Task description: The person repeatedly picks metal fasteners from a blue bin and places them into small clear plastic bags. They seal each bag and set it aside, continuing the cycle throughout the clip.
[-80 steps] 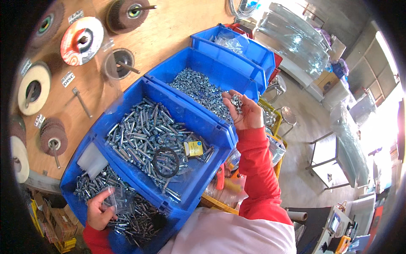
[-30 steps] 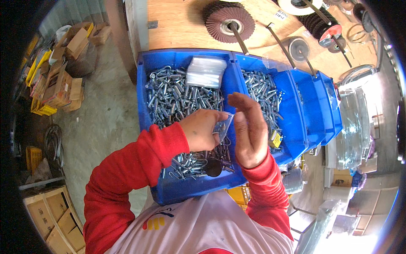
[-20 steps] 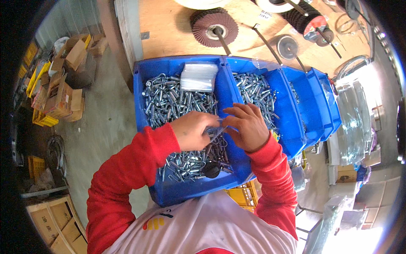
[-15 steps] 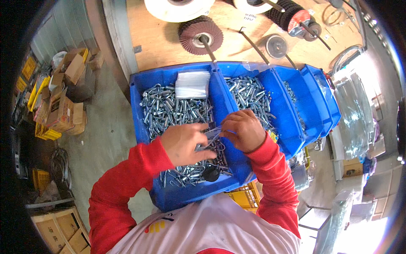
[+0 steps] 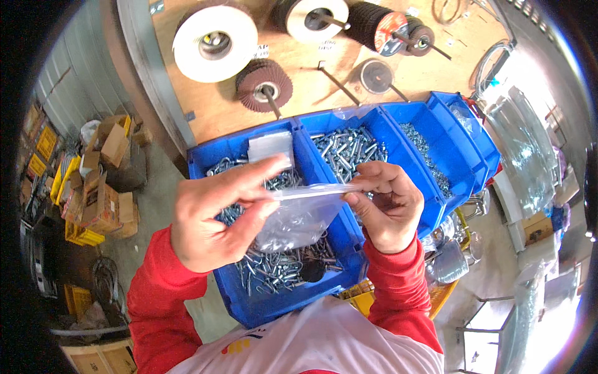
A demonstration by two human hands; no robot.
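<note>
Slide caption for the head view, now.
Right hand pinches a clear zip-top bag, left hand at its opposite top corner, above blue bins of metal fasteners.

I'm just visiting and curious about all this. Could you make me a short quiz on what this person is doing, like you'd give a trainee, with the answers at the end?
1. What is the right hand pinching?
A) a cardboard box
B) a clear plastic bag
C) a yellow crate

2. True or false: the bag is lying on the floor.

3. Fill in the blank: the reddish-brown disc sits on a rod in front of a board made of ____.

Key:
1. B, by its top edge.
2. False; it is held up over the leftmost blue bin.
3. Wood.
</note>
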